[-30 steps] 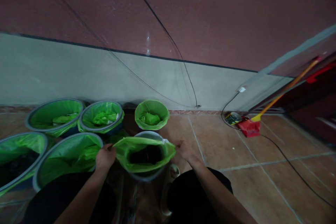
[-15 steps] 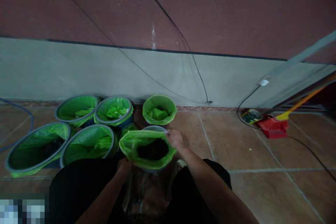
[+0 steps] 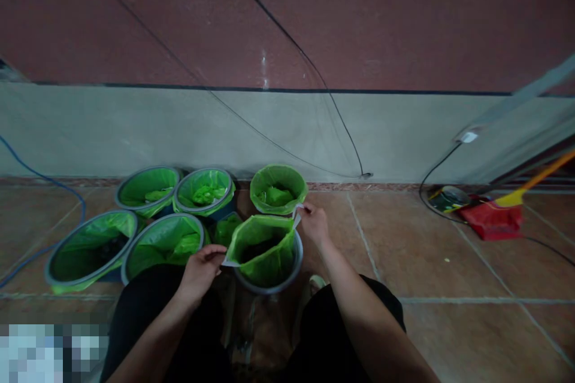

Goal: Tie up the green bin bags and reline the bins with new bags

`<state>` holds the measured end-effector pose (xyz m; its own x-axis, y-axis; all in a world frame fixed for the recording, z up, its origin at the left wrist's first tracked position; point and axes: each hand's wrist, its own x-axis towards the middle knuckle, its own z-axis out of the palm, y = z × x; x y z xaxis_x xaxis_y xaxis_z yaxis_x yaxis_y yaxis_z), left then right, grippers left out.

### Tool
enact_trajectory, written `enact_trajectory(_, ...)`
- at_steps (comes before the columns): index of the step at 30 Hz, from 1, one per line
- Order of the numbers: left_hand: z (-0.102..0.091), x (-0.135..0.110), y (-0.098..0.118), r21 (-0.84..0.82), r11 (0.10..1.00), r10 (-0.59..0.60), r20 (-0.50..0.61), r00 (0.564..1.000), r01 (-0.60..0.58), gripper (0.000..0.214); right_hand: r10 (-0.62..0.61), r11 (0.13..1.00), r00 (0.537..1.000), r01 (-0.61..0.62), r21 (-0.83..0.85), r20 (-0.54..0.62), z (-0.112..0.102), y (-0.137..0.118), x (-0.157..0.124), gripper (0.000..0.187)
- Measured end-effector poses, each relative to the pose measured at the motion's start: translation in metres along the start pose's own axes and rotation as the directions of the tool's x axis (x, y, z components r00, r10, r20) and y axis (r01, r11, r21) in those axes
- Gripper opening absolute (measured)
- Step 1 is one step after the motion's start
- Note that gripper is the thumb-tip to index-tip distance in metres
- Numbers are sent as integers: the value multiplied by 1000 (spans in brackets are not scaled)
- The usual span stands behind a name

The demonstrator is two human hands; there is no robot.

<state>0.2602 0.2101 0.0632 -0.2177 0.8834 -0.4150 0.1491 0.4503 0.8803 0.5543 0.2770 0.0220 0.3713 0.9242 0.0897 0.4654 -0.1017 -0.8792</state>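
Note:
A grey bin (image 3: pixel 287 272) stands on the floor between my knees, with a green bag (image 3: pixel 265 248) inside it. My left hand (image 3: pixel 203 269) pinches a pale strip at the bag's near left edge. My right hand (image 3: pixel 313 222) pinches the matching strip at the bag's far right edge. The bag's mouth is pulled up above the bin's rim between both hands. Something dark lies inside the bag.
Several other green-lined bins (image 3: pixel 164 242) crowd the floor on the left, up to the wall. A red dustpan (image 3: pixel 492 221) with a yellow-handled broom lies at the right by the wall. Black cables (image 3: pixel 345 131) run down the wall and a blue cable (image 3: pixel 40 173) crosses the far left floor.
Both hands moved from spreading the bag over the rim to pinching its two strips. The bag's edge has come off the rim and risen. The camera view shifted right.

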Motion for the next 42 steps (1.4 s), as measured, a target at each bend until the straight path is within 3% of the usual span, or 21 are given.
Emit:
enact_trajectory(3,1,-20,31,-349,937,-18,19,1000,23,25,49,988,999,-52,147,24,7,2,0,24)
enact_trajectory(6,-1,-37,57,-538,840,103,31,994,-70,28,111,939,993,-122,322,50,15,3,-2,23)
enact_trajectory(11,6,-40,74,-543,826,237,89,967,-153,22,116,811,977,-196,551,178,26,-11,-13,22)
enact_trajectory(15,20,-26,79,-514,842,281,160,946,-163,19,24,788,945,-219,575,327,33,-33,-29,18)
enact_trajectory(18,33,-12,87,-499,845,322,188,928,-192,17,-49,816,866,-253,520,498,36,-50,-43,23)
enact_trajectory(21,47,4,98,-434,865,387,262,884,-251,15,-188,856,708,-221,467,681,43,-63,-53,40)
enact_trajectory(23,55,17,100,-396,879,399,306,864,-266,17,-238,884,623,-179,432,745,50,-67,-56,34)
enact_trajectory(24,58,24,98,-386,883,399,314,862,-268,22,-238,894,621,-161,418,747,55,-67,-56,25)
enact_trajectory(26,61,39,86,-390,882,390,291,874,-264,35,-202,905,694,-138,403,691,64,-65,-52,11)
enact_trajectory(28,61,52,65,-373,889,373,253,893,-265,40,-123,899,796,-164,407,593,70,-60,-45,17)
enact_trajectory(30,61,62,40,-252,922,362,289,886,-295,30,-27,869,854,-236,434,519,73,-55,-38,22)
enact_trajectory(32,63,67,17,-47,923,360,462,811,-383,22,44,820,870,-312,479,491,72,-53,-32,26)
enact_trajectory(34,68,68,3,87,873,360,548,755,-479,23,69,772,868,-358,525,491,70,-55,-30,27)
enact_trajectory(38,79,71,-1,245,808,332,562,757,-536,26,70,710,854,-406,576,516,69,-61,-31,25)
enact_trajectory(42,81,80,1,274,794,319,572,756,-543,32,123,648,865,-442,620,487,69,-60,-30,26)
